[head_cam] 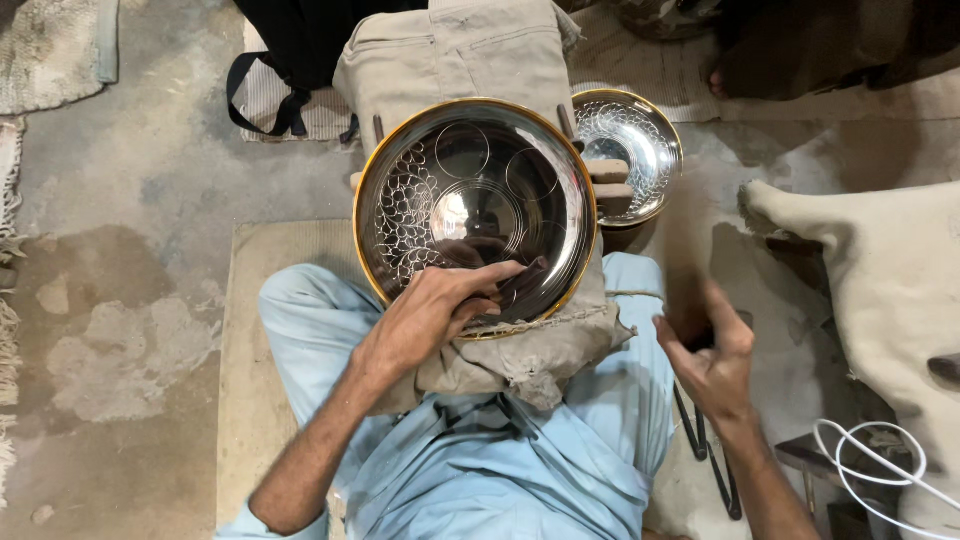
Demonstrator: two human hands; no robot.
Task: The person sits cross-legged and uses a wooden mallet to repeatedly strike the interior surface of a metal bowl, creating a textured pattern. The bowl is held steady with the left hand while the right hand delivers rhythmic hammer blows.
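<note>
Shiny metal bowl (475, 205) with a gold rim sits face up on a padded cloth cushion (450, 60), right in front of the person, above the lap. Inside has scale-like engraving on the left part, plus a few circle outlines near the top. Left hand (435, 310) rests on the bowl's near rim, fingers curled and pressing down on the inner surface; looks like a small dark tool under the fingers, can't tell for sure. Right hand (712, 365) is off to the right, away from the bowl, above the floor, fingers loosely half-open, thumb out; something dark sits behind the palm, can't tell if it's held. Second bowl (632, 150), smaller in view, same gold rim and engraved pattern, lies just behind and right of the first, partly hidden by it. Black metal tongs (712, 462) on the floor below the right hand. White cable (868, 462) at lower right, next to a beige sack (880, 280). Person wears light blue clothes (540, 460), seated on a mat (245, 400) over concrete floor.
</note>
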